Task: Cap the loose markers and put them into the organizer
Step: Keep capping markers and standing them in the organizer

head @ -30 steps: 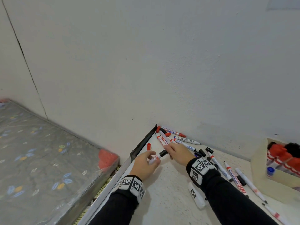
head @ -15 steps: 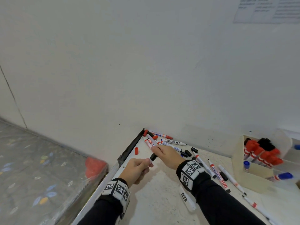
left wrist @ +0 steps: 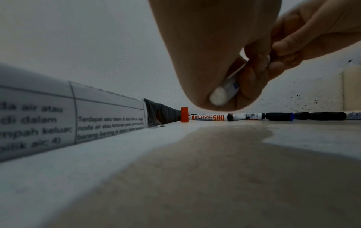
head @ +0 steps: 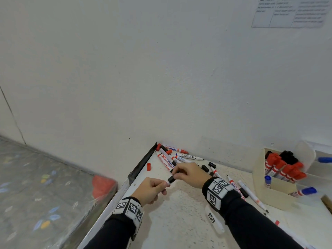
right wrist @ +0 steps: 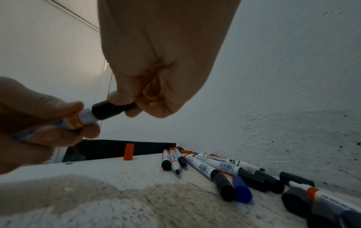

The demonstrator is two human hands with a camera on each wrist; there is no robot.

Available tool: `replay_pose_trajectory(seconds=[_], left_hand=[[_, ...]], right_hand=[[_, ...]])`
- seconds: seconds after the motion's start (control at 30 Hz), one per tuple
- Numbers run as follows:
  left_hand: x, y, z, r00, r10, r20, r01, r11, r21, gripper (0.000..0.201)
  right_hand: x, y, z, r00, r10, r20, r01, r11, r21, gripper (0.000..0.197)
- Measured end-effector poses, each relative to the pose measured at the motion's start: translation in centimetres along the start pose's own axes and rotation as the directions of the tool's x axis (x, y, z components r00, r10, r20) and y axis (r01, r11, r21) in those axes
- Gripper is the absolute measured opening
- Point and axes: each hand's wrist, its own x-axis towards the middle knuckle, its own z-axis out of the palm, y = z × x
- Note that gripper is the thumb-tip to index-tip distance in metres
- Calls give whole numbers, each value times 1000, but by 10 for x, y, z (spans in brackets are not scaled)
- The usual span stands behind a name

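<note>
The table (head: 181, 221) carries a scatter of pens (head: 177, 155) near the wall; the organizer (head: 269, 194) stands well to my right. My left hand (head: 150, 189) curls round a white marker (right wrist: 78, 118) held above the table. My right hand (head: 190, 174) pinches the black cap (right wrist: 109, 110) already on its tip. I should keep both in line and push straight until it seats, without twisting

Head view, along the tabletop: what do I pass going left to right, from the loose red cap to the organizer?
Red cap → left hand gripping the marker → black cap → right hand pinching that cap → thin white marker → organizer with the red-capped markers.
</note>
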Motion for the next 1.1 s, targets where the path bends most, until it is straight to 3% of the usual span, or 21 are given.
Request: replay_pose_trajectory(seconds=[0.1, 0.2, 0.27, 0.4, 0.53, 0.67, 0.87, 0.93, 1.0, 1.1], left_hand=[[1, -3, -2, 999, 45, -24, -43, 995, 88, 21], [2, -3, -2, 998, 42, -45, -39, 996, 81, 27], [3, -3, -2, 998, 41, -37, -39, 997, 70, 29], [2, -5, -4, 998, 55, -10, -52, 976, 211, 24], [0, -1, -2, 993, 113, 44, -121, 918, 379, 13], [-2, 4, 1, 983, 178, -35, -154, 921, 357, 14], [-1, 8, 10, 949, 239, -206, -168, 936, 311, 15], [2, 12, 20, 941, 282, -189, -236, 943, 235, 8], [4, 20, 31, 938, 315, -147, -275, 931, 241, 9], [9, 29, 42, 926, 366, -91, -308, 872, 379, 24]], right_hand=[[0, -4, 6, 995, 85, 47, -83, 996, -39, 27], [-2, -1, 7, 999, 26, 43, -24, 998, -49, 7], [-3, 4, 6, 999, -21, 36, 22, 999, -42, 12], [-6, 2, 7, 987, 41, 158, -19, 990, -140, 5], [-13, -1, 8, 966, 136, 219, -91, 975, -203, 33], [-21, -14, 4, 963, 147, 227, -124, 986, -112, 43], [-22, -10, 1, 986, 135, 94, -136, 991, 10, 42], [-22, -6, -4, 993, 82, -90, -75, 994, 79, 39], [-22, -1, -10, 964, 12, -264, -7, 1000, 22, 36], [-24, 6, -14, 939, 32, -343, -65, 994, -85, 43]])
